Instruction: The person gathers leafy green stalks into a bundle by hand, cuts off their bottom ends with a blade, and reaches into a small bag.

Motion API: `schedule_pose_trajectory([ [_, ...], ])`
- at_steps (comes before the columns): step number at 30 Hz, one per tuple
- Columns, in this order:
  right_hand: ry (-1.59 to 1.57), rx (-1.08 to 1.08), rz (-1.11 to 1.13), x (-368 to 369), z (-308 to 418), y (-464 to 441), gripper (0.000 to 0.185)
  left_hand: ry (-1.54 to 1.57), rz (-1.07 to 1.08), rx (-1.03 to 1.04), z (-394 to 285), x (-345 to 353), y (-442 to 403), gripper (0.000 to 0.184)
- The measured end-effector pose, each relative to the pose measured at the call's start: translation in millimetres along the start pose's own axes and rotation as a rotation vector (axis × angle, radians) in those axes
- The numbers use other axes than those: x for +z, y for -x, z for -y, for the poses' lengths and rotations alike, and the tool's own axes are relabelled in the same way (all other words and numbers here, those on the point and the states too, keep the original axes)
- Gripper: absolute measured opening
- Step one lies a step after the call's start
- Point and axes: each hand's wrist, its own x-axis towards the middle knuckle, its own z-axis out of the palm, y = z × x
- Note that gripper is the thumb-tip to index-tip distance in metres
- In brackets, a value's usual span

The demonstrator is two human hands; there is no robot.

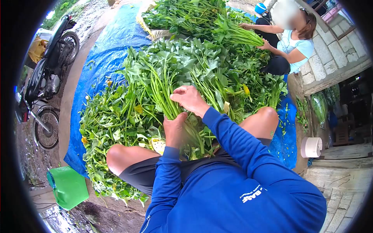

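My left hand is wrapped round the lower stems of a bunch of water spinach. The long green stems lean up and to the left, with leaves at the top and stem ends below my fist. My right hand is at the right side of the bunch, its fingers bent and drawn together against the stems. Whatever sits between those fingertips is too small to make out. A big heap of loose water spinach surrounds the bunch and my knees.
A blue tarp lies under the greens. At the upper right a co-worker holds another bunch. A motorcycle stands at left, above a green container. A white roll lies beside the block wall at right.
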Motion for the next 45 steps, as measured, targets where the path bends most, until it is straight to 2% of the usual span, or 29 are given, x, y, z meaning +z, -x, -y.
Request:
schedule_pose_trajectory([
  [4, -0.081, -0.039, 0.038, 11.2, -2.9, -6.3, 0.028, 0.000, 0.018, -0.032, -9.7, 5.6, -1.4, 0.031],
  [5, -0.118, -0.055, 0.028, 15.0, -9.0, -4.1, 0.029, 0.018, 0.035, -0.070, -11.3, 5.1, 0.0, 0.031],
  [6, -0.162, -0.028, 0.068, 19.1, -12.2, -4.8, 0.031, 0.038, 0.037, -0.206, -9.4, -2.2, -4.9, 0.037],
  [8, -0.200, 0.019, 0.237, 9.9, -9.0, -8.8, 0.034, 0.100, -0.025, -0.080, 10.9, -14.7, -15.6, 0.034],
  [9, -0.041, -0.121, 0.245, -11.9, 13.7, 3.5, 0.035, 0.080, -0.059, -0.039, 14.5, -21.3, -18.6, 0.033],
  [10, 0.126, -0.323, 0.114, -36.5, 28.9, 9.0, 0.033, 0.064, -0.115, -0.032, 6.9, -19.8, -17.6, 0.024],
  [11, 0.009, -0.303, 0.026, -65.8, 2.7, -7.2, 0.031, 0.049, -0.176, -0.028, -5.7, -17.6, -14.7, 0.020],
  [12, 0.042, -0.116, -0.187, -102.0, -0.4, -10.4, 0.024, 0.042, -0.163, -0.097, -14.3, -25.3, -15.2, 0.018],
  [13, 0.284, -0.294, -0.371, -139.2, -17.6, -13.4, 0.018, 0.063, -0.158, -0.076, -20.2, -26.2, -14.8, 0.018],
  [14, 0.630, -0.271, -0.447, -174.7, -35.9, -12.3, 0.018, 0.065, -0.173, -0.069, -19.4, -28.3, -15.9, 0.018],
  [15, 0.661, -0.109, -0.329, -199.6, -57.3, -10.8, 0.019, 0.074, -0.183, -0.052, -20.1, -25.8, -19.7, 0.019],
  [16, 0.649, -0.169, -0.302, -200.9, -57.9, 4.2, 0.018, 0.080, -0.169, -0.058, -22.1, -22.6, -19.0, 0.019],
  [17, 0.646, 0.066, -0.205, -199.9, -59.5, 15.3, 0.023, 0.076, -0.166, -0.060, -20.5, -19.7, -19.6, 0.019],
  [20, 0.817, 0.116, -0.355, -169.0, -70.9, 23.2, 0.040, 0.042, -0.130, -0.115, -23.8, -6.3, -13.5, 0.019],
  [24, 0.634, 0.258, -0.435, -167.2, -71.1, 3.8, 0.039, 0.009, -0.091, -0.086, -11.7, -5.3, -15.9, 0.018],
  [27, 0.089, 0.431, -0.386, -190.7, -76.8, -5.8, 0.039, 0.005, -0.073, -0.089, -10.6, -5.9, -17.4, 0.017],
  [28, 0.100, 0.552, -0.309, -200.6, -69.4, -5.5, 0.036, 0.009, -0.067, -0.092, -10.1, -5.2, -17.6, 0.017],
  [32, -0.096, 0.599, -0.200, -210.7, -64.6, -6.6, 0.035, 0.020, -0.079, -0.088, -12.4, -4.7, -17.3, 0.016],
  [35, -0.177, 0.509, -0.062, -215.2, -37.3, -6.6, 0.023, 0.027, -0.089, -0.098, -18.0, -5.1, -14.3, 0.017],
  [36, -0.171, 0.447, -0.086, -217.8, -39.8, -8.4, 0.012, 0.012, -0.083, -0.118, -19.4, -7.4, -14.0, 0.017],
  [39, 0.277, 0.256, -0.179, -217.5, -63.7, -11.8, 0.017, 0.026, -0.058, -0.128, -17.7, -6.7, -14.0, 0.019],
  [40, 0.632, 0.175, -0.244, -204.5, -64.4, -9.6, 0.022, 0.032, -0.059, -0.123, -19.3, -6.0, -12.9, 0.019],
  [41, 0.688, 0.190, -0.177, -197.4, -64.3, -3.4, 0.025, 0.034, -0.060, -0.120, -20.8, -6.1, -11.6, 0.019],
  [45, 0.761, 0.199, -0.266, -175.1, -89.8, -13.8, 0.035, 0.048, -0.031, -0.133, -21.9, -8.9, -9.4, 0.020],
])
